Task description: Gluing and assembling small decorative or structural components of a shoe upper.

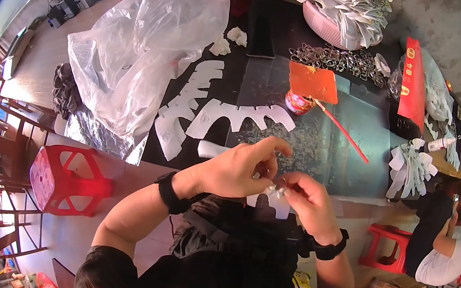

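Observation:
Close to my body, at the table's near edge, my left hand (241, 169) and my right hand (312, 204) meet. The fingertips of both pinch a small whitish, shiny piece (276, 191), too small to name for sure. Below the fingers shows a white sheet piece with rounded cutouts (276, 208), partly hidden by my hands. Just beyond my left hand lie two curved white notched pieces, one long (171, 127) and one arched (212, 119). A white strip (211, 150) is partly covered by that hand.
A red patterned cup (299, 103) stands beyond my hands, with an orange card (313, 83) and a red stick (344, 132). Metal rings (340, 60) and a pink basket of white strips (336, 28) lie farther back. Plastic sheeting (142, 52) covers the left. Another person (447, 260) sits right.

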`<action>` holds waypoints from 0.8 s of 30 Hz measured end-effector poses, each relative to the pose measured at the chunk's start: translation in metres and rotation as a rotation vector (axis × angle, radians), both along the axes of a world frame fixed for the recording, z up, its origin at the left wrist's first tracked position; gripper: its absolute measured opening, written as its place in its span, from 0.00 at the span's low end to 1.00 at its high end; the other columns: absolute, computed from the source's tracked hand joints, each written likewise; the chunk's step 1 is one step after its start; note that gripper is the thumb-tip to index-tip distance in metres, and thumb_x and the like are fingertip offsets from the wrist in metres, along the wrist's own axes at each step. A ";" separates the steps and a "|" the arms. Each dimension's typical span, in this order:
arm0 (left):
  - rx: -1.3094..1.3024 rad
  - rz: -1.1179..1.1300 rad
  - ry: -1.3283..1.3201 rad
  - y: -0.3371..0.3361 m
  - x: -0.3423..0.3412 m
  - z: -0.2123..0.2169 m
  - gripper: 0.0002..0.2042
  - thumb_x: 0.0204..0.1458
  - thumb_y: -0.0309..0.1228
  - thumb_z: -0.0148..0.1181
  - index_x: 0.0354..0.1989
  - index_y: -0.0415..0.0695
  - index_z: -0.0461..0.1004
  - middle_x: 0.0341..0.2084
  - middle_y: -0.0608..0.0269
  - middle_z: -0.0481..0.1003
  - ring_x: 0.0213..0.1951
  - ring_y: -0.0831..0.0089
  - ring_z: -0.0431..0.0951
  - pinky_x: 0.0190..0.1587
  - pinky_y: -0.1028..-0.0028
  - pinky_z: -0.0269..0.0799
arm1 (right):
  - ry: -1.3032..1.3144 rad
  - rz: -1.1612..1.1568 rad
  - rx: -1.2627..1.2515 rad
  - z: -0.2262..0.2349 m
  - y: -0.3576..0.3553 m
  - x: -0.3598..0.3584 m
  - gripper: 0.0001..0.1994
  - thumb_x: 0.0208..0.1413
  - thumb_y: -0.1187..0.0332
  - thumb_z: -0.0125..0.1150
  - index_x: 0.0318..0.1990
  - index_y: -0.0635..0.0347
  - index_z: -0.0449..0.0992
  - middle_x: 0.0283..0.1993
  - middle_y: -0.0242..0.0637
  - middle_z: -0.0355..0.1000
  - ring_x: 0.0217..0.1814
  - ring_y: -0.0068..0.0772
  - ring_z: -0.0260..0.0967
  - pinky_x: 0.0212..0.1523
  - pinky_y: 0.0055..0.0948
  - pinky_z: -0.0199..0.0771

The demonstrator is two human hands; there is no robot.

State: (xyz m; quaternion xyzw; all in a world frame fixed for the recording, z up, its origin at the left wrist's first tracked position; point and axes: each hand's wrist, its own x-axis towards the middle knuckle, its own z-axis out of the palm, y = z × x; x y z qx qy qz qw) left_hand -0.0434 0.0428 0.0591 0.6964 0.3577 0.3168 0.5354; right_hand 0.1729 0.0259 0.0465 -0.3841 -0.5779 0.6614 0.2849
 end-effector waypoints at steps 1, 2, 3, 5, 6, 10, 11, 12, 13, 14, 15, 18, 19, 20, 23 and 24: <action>0.078 0.064 0.045 -0.001 0.001 -0.005 0.22 0.42 0.16 0.57 0.49 0.37 0.63 0.23 0.64 0.72 0.27 0.72 0.75 0.31 0.74 0.70 | -0.029 -0.059 0.024 -0.001 0.003 -0.005 0.07 0.58 0.78 0.51 0.44 0.66 0.70 0.36 0.30 0.70 0.36 0.16 0.65 0.37 0.18 0.65; 0.081 0.072 0.048 -0.002 0.002 -0.008 0.22 0.42 0.16 0.57 0.49 0.37 0.63 0.23 0.64 0.72 0.27 0.72 0.75 0.31 0.74 0.70 | -0.026 -0.051 0.027 -0.004 0.006 -0.011 0.07 0.58 0.78 0.51 0.44 0.66 0.70 0.36 0.30 0.70 0.36 0.16 0.65 0.37 0.18 0.65; 0.181 0.183 0.143 -0.002 0.005 -0.013 0.21 0.41 0.15 0.56 0.47 0.36 0.63 0.21 0.63 0.72 0.26 0.70 0.75 0.31 0.74 0.70 | -0.128 -0.128 0.139 -0.007 0.011 -0.017 0.07 0.57 0.78 0.52 0.43 0.65 0.69 0.33 0.31 0.69 0.33 0.17 0.65 0.34 0.19 0.66; 0.378 0.394 0.353 -0.006 0.014 -0.015 0.17 0.40 0.14 0.53 0.41 0.37 0.64 0.19 0.60 0.71 0.23 0.63 0.75 0.31 0.72 0.69 | -0.263 -0.260 0.334 -0.008 0.014 -0.031 0.07 0.53 0.80 0.54 0.40 0.63 0.68 0.29 0.36 0.69 0.26 0.23 0.66 0.29 0.24 0.68; 0.602 0.466 0.387 -0.011 0.017 -0.004 0.16 0.40 0.14 0.53 0.40 0.37 0.65 0.19 0.60 0.70 0.22 0.61 0.74 0.35 0.70 0.67 | -0.263 -0.253 0.334 -0.004 0.013 -0.036 0.07 0.53 0.80 0.54 0.40 0.63 0.68 0.29 0.36 0.69 0.26 0.23 0.66 0.29 0.24 0.68; 0.637 0.507 0.299 -0.044 0.015 0.054 0.15 0.40 0.14 0.54 0.39 0.38 0.66 0.19 0.62 0.70 0.22 0.64 0.73 0.39 0.69 0.63 | -0.225 -0.301 0.640 0.036 -0.006 -0.039 0.09 0.51 0.83 0.53 0.39 0.63 0.67 0.30 0.38 0.69 0.30 0.29 0.72 0.33 0.25 0.70; 0.613 0.487 0.335 -0.045 0.013 0.057 0.14 0.42 0.16 0.54 0.38 0.40 0.65 0.19 0.61 0.71 0.23 0.62 0.73 0.40 0.67 0.63 | -0.214 -0.297 0.600 0.038 -0.006 -0.039 0.09 0.51 0.83 0.53 0.39 0.63 0.67 0.30 0.38 0.69 0.31 0.29 0.72 0.34 0.25 0.71; 0.610 0.496 0.334 -0.039 0.013 0.049 0.14 0.42 0.16 0.54 0.38 0.40 0.65 0.19 0.61 0.71 0.23 0.62 0.73 0.40 0.67 0.63 | -0.206 -0.290 0.566 0.041 -0.003 -0.039 0.09 0.51 0.83 0.54 0.39 0.63 0.67 0.30 0.38 0.69 0.32 0.29 0.73 0.35 0.26 0.71; 0.582 0.507 0.376 -0.025 0.017 0.030 0.13 0.42 0.17 0.54 0.38 0.40 0.64 0.19 0.61 0.71 0.23 0.61 0.74 0.41 0.66 0.63 | -0.255 -0.299 0.462 0.029 0.006 -0.037 0.09 0.50 0.83 0.53 0.38 0.63 0.66 0.30 0.40 0.70 0.32 0.34 0.74 0.35 0.28 0.72; 0.553 0.522 0.426 -0.013 0.021 0.011 0.13 0.43 0.18 0.54 0.38 0.41 0.64 0.19 0.60 0.72 0.24 0.61 0.74 0.41 0.66 0.63 | -0.258 -0.304 0.463 0.016 0.013 -0.036 0.09 0.50 0.83 0.53 0.38 0.63 0.66 0.30 0.40 0.70 0.32 0.34 0.74 0.35 0.28 0.72; 0.552 0.526 0.431 -0.006 0.023 -0.006 0.13 0.43 0.18 0.54 0.38 0.41 0.64 0.19 0.60 0.72 0.24 0.61 0.74 0.41 0.66 0.63 | -0.349 -0.319 0.509 0.000 0.020 -0.038 0.09 0.49 0.83 0.53 0.38 0.63 0.66 0.30 0.41 0.70 0.32 0.38 0.74 0.34 0.30 0.72; 0.366 0.529 0.456 0.007 0.029 -0.041 0.12 0.44 0.20 0.53 0.37 0.41 0.62 0.18 0.59 0.72 0.25 0.57 0.75 0.43 0.64 0.61 | -0.484 -0.366 0.588 -0.035 0.033 -0.044 0.08 0.48 0.82 0.52 0.37 0.62 0.66 0.31 0.42 0.70 0.33 0.43 0.73 0.34 0.35 0.70; 0.393 0.542 0.492 0.011 0.032 -0.047 0.12 0.44 0.20 0.52 0.37 0.41 0.62 0.18 0.59 0.72 0.25 0.56 0.74 0.42 0.62 0.60 | -0.526 -0.398 0.619 -0.042 0.036 -0.044 0.08 0.48 0.82 0.52 0.36 0.61 0.66 0.31 0.41 0.71 0.34 0.46 0.71 0.35 0.38 0.68; 0.421 0.556 0.528 0.014 0.034 -0.050 0.12 0.43 0.20 0.51 0.38 0.41 0.62 0.18 0.59 0.73 0.25 0.55 0.74 0.42 0.61 0.59 | -0.530 -0.398 0.618 -0.048 0.036 -0.044 0.08 0.48 0.82 0.52 0.36 0.61 0.66 0.31 0.41 0.71 0.34 0.46 0.71 0.35 0.38 0.68; 0.370 0.506 0.585 0.022 0.037 -0.056 0.13 0.41 0.20 0.52 0.37 0.42 0.62 0.23 0.57 0.74 0.29 0.55 0.74 0.42 0.58 0.56 | -0.626 -0.388 0.730 -0.055 0.039 -0.045 0.09 0.48 0.79 0.55 0.36 0.58 0.67 0.32 0.36 0.70 0.38 0.43 0.69 0.40 0.41 0.61; 0.428 0.516 0.593 0.022 0.037 -0.058 0.13 0.40 0.20 0.52 0.37 0.42 0.63 0.24 0.57 0.74 0.32 0.56 0.74 0.42 0.58 0.55 | -0.742 -0.388 0.819 -0.053 0.037 -0.045 0.09 0.47 0.79 0.56 0.36 0.56 0.68 0.33 0.34 0.70 0.41 0.42 0.68 0.42 0.40 0.58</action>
